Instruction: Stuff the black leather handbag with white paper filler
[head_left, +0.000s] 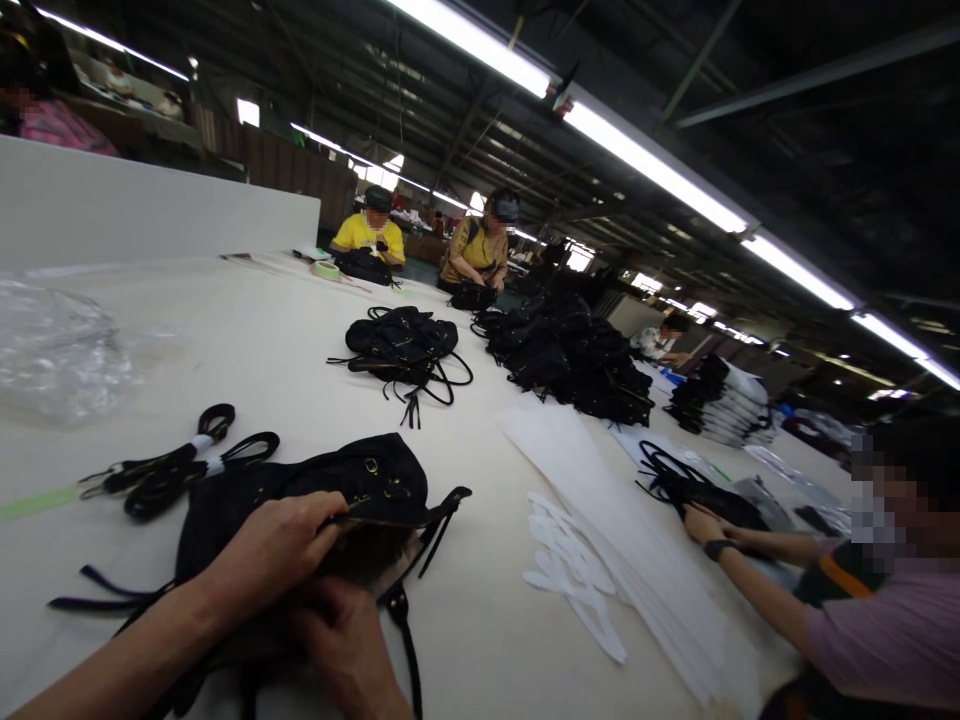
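Observation:
A black handbag [300,475] with brass-coloured fittings and thin tassels lies on the table in front of me, its mouth gaping to the right. My left hand [289,535] grips the upper rim of the opening, fingers bent over the edge. Lower down, my right hand [349,635] is at the opening, its fingertips partly hidden in the dark inside; whether they hold anything does not show. Just beyond the bag lie two bundled black straps [191,465] with white wraps and metal clips.
Clear plastic bags [60,350] lie at the left. Farther back are a black bag [405,345] and a heap of black bags [570,350]. White sheets [600,510] and white cut-outs [566,560] lie to the right. A co-worker's hands [709,525] touch another black bag.

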